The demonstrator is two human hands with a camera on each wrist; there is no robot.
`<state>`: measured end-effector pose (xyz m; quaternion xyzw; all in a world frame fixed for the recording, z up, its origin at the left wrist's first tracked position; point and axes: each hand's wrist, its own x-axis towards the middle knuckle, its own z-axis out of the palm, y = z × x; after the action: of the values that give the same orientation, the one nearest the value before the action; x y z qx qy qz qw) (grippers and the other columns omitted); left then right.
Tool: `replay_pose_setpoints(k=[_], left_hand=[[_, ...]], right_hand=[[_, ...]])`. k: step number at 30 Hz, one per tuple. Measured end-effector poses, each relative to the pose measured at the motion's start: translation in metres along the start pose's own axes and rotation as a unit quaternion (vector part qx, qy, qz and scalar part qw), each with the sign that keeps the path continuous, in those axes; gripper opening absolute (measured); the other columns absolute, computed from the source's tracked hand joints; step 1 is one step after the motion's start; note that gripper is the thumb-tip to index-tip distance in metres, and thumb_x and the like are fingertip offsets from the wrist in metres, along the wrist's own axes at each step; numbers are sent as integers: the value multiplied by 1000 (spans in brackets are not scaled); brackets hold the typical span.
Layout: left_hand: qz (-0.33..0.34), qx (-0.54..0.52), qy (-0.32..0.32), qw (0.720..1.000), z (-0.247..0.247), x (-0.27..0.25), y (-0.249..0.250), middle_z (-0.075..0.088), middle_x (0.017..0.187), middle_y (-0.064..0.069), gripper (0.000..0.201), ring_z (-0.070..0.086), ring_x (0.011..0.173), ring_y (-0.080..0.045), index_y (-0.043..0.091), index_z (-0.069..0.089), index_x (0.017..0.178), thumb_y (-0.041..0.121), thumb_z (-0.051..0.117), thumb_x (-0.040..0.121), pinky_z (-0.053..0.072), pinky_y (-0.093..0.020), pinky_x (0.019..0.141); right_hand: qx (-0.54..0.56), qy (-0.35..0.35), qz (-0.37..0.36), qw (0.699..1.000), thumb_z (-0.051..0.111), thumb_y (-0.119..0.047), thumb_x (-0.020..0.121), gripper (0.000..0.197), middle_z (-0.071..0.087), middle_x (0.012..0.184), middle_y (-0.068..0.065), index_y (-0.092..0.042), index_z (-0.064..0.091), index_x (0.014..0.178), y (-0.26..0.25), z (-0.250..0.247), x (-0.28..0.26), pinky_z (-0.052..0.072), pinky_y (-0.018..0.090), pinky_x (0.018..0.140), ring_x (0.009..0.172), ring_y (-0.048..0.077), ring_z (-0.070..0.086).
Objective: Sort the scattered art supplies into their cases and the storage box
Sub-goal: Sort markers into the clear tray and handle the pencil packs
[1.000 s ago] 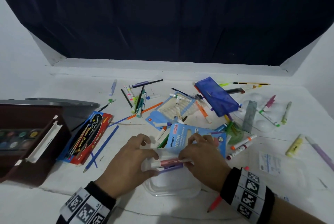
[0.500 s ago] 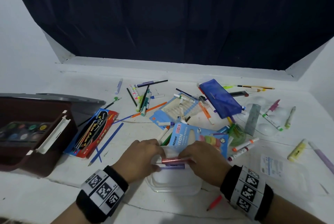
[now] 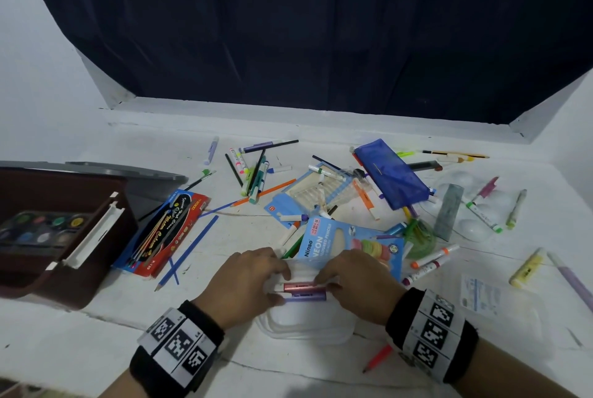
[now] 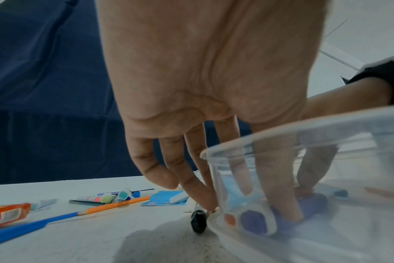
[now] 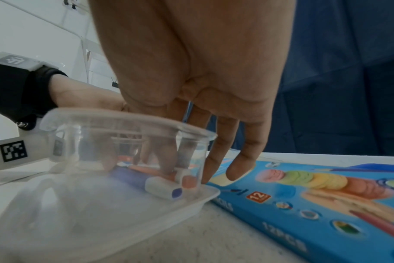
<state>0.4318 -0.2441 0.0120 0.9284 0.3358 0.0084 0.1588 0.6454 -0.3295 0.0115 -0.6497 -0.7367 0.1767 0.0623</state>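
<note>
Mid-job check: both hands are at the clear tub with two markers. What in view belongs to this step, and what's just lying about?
In hand:
- left hand and right hand, both gripping
- pink marker and purple marker
- clear tub

Lying about for now:
- blue Neon pencil box
- red pencil box
- blue pouch
- brown storage box
- yellow highlighter

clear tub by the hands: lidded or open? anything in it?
Open, not empty. The clear tub has no lid on its rim; both hands' fingers reach in, and a pink marker and purple marker lie inside.

I see two markers, pink [image 3: 300, 286] and purple [image 3: 305, 295], lying side by side inside clear tub [image 3: 308, 332].
</note>
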Motion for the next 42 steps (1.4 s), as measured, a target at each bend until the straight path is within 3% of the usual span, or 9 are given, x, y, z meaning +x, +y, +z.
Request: replay_pose_setpoints(k=[4, 8, 11, 16, 22, 25, 28, 37, 42], left_hand=[[2, -29, 11, 1000, 3, 0, -3, 59, 105, 17, 43, 55, 94, -4, 38, 67, 114, 42, 83, 74, 46, -26, 81], [19, -90, 45, 995, 2, -5, -8, 60, 106, 20, 45, 59, 93, 0, 42, 66, 111, 50, 83, 69, 51, -28, 81], [26, -152, 77, 985, -7, -7, -12, 62, 102, 23, 39, 60, 93, 2, 42, 68, 104, 62, 72, 71, 52, -24, 80], [-9, -206, 165, 964, -34, 11, -27, 67, 96, 20, 14, 65, 90, -4, 37, 70, 98, 38, 75, 85, 51, -19, 74], [-62, -120, 173, 976, -51, 68, -65, 67, 89, 13, 9, 63, 74, 1, 31, 67, 97, 38, 66, 92, 42, -6, 60], [-110, -80, 132, 982, -48, 101, -88, 68, 93, 4, 10, 61, 75, -7, 25, 66, 101, 30, 66, 92, 40, -13, 64], [-132, -38, 76, 988, -42, 127, -107, 63, 94, 0, 26, 60, 82, -16, 27, 62, 101, 44, 59, 82, 41, -25, 71], [-121, -24, 96, 988, -36, 147, -110, 64, 88, 0, 11, 64, 83, -23, 24, 70, 92, 25, 68, 81, 42, -23, 71], [-125, -41, 144, 981, -56, 130, -96, 72, 82, -3, 9, 67, 76, -25, 21, 74, 89, 22, 76, 80, 50, -29, 67]], right_hand=[[-6, 24, -14, 1000, 53, -21, 95, 32, 68, 118, -9, -31, 69, 122, 1, 4, 1, 45, 24, 89, 107, 11, 56], [18, 45, -17, 999, 52, -36, 90, 31, 69, 112, -9, -30, 71, 113, 9, 5, -2, 45, 36, 96, 108, 11, 56], [65, 116, -18, 991, 62, -35, 90, 21, 69, 110, -12, -28, 73, 107, 11, -13, -7, 41, 25, 96, 106, 5, 55], [99, 221, 31, 970, 70, -20, 85, 6, 72, 85, -11, -22, 74, 88, 34, -46, 3, 52, 24, 75, 77, 4, 63], [28, 130, 168, 977, 62, -22, 89, 13, 70, 96, -6, -23, 71, 98, 96, -60, 40, 50, 23, 75, 87, 10, 64], [-7, 85, 192, 978, 57, -22, 89, 17, 70, 103, -1, -23, 69, 102, 114, -59, 61, 50, 27, 79, 96, 18, 65], [-24, 62, 195, 979, 53, -20, 92, 22, 70, 105, 1, -22, 69, 106, 125, -55, 78, 49, 28, 83, 100, 20, 64], [-47, 55, 209, 975, 57, -9, 83, 13, 67, 98, 9, -18, 67, 86, 128, -51, 95, 51, 34, 80, 94, 30, 65], [0, 108, 228, 968, 63, -23, 76, 15, 64, 80, 6, -20, 49, 72, 110, -64, 83, 50, 34, 65, 77, 29, 62]])
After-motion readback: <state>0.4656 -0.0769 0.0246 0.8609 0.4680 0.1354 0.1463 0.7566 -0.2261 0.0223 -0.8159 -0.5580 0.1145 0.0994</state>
